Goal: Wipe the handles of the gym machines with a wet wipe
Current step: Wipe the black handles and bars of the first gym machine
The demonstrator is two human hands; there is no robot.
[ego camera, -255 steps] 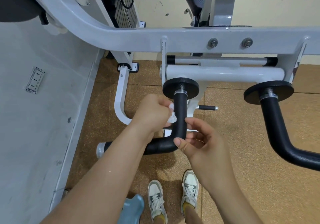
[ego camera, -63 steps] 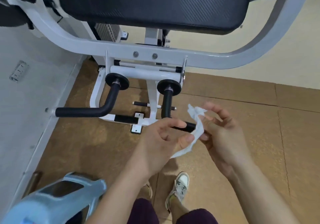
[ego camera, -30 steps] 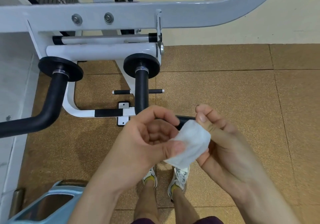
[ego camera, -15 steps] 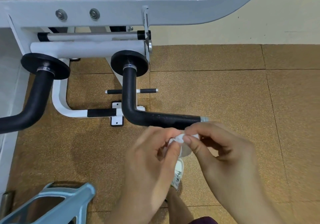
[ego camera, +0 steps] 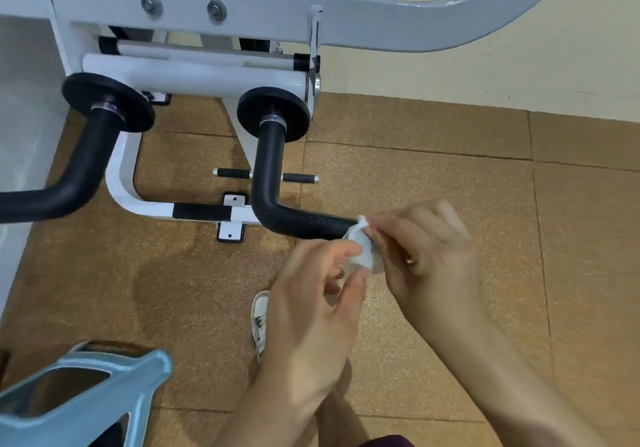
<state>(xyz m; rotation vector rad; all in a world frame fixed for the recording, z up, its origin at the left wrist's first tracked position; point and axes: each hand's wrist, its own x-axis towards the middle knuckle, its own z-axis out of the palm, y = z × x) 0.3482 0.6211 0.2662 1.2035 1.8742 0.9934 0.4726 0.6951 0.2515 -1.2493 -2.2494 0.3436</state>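
1. Pinching a small, bunched white wet wipe [ego camera: 362,251] w/ both hands, right at the free end of the centre handle [ego camera: 273,183].
2. Grasping the wipe's top & right side w/ the curled fingers of the R hand [ego camera: 426,259]; motion-blurred, so exact finger layout unclear.
3. Gripping the wipe's lower edge btwn thumb & forefinger of the L hand [ego camera: 311,311], other fingers loosely bent beneath.
4. Can't tell whether the wipe's upper corner touches the handle tip or only overlaps it in view.
5. Looking down on that handle: black, L-shaped, dropping from a black disc [ego camera: 273,114] under the white frame [ego camera: 277,14], then bending toward pic right, ending at the hands.
6. Showing a 2nd black handle [ego camera: 83,169] at pic left, under its own disc, running off the left edge, well apart from both hands.
7. Standing on a brown tiled floor [ego camera: 415,176]; 1 white shoe [ego camera: 260,318] just beside the L hand in view.
8. Catching a pale blue plastic item [ego camera: 86,394] at bottom left, type unclear, & a cream wall [ego camera: 485,66] behind the frame.
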